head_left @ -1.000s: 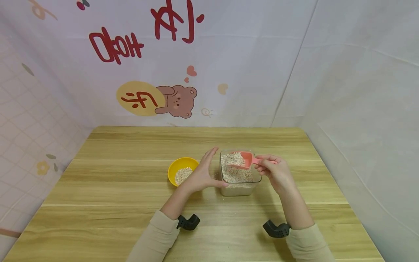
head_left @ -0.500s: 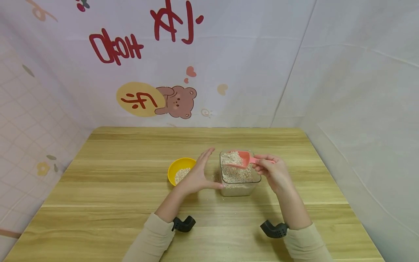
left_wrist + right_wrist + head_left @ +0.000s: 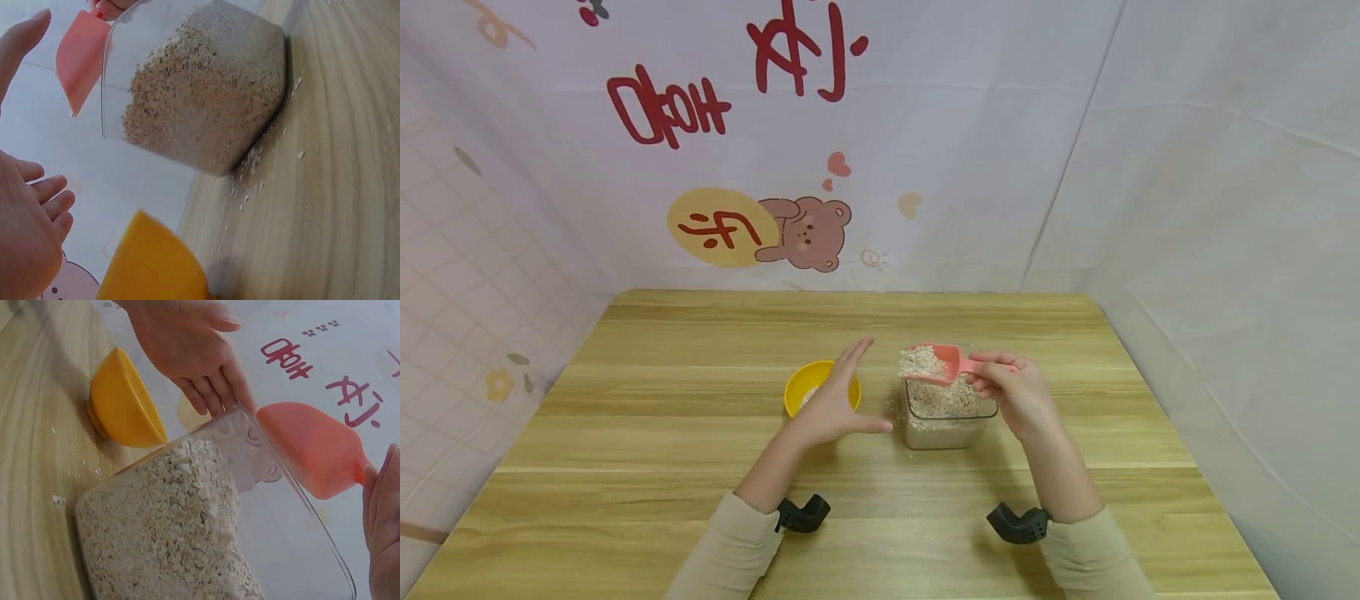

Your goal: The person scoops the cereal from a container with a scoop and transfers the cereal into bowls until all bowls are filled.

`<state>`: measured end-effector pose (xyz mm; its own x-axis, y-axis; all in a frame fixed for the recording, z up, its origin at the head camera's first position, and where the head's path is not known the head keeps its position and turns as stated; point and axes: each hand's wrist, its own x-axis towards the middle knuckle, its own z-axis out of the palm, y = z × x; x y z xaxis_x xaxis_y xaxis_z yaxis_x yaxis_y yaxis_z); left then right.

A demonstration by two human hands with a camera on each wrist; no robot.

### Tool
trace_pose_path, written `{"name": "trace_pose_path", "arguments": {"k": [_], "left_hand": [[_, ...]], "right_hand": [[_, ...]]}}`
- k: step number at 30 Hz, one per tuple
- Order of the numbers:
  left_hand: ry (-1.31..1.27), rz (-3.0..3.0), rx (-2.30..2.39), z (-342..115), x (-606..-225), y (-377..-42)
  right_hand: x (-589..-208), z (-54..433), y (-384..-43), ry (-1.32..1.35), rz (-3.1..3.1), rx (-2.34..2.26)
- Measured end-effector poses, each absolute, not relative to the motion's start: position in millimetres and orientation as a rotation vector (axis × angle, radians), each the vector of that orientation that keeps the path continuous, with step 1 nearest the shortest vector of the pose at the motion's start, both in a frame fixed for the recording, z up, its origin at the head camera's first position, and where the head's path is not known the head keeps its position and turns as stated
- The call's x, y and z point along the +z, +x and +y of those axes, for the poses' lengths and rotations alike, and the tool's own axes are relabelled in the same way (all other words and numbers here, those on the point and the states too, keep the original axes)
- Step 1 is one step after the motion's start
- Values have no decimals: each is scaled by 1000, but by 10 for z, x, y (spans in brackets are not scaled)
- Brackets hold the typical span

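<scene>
My right hand [image 3: 1018,398] pinches the handle of a pink scoop [image 3: 951,364] loaded with oat flakes. The scoop hangs over the far left part of a clear square container [image 3: 946,433], which holds many more oats; its front edge reaches just past the left rim. My left hand [image 3: 831,412] is spread, thumb apart from straight fingers, above and in front of a yellow bowl [image 3: 797,390]. It touches neither the container nor the scoop, and it hides part of the bowl. Some oats show inside the bowl. In the right wrist view the scoop [image 3: 312,450] is above the container's rim.
Loose oat flakes [image 3: 255,161] lie on the wooden table [image 3: 700,500] between bowl and container. White printed cloth walls [image 3: 962,167] stand behind the table and at both sides. A black wrist mount [image 3: 803,514] sits on the left arm, another [image 3: 1018,525] on the right.
The right hand has carried the filled scoop leftward, from over the container toward its left rim. The left hand has drawn back left, away from the container, and now covers more of the bowl.
</scene>
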<state>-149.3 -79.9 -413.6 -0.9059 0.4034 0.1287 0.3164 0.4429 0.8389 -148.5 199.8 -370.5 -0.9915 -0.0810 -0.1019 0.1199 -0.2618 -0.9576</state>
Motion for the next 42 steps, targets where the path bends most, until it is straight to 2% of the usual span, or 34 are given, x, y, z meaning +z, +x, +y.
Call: {"name": "trace_pose_path", "arguments": {"k": [12,20,42], "left_hand": [[610,2588,1512,-978,-4155,-1456],[497,2569,1545,-1144,-4189,-1425],[455,2637,1520,-1489,-4366,-1406]], "right_hand": [[-3708,1853,-1495,18,1820,-2367],[-3720,1737,-1527,5,1838,-2320],[-3752,1452,-1618,-54,1873,-2230]]}}
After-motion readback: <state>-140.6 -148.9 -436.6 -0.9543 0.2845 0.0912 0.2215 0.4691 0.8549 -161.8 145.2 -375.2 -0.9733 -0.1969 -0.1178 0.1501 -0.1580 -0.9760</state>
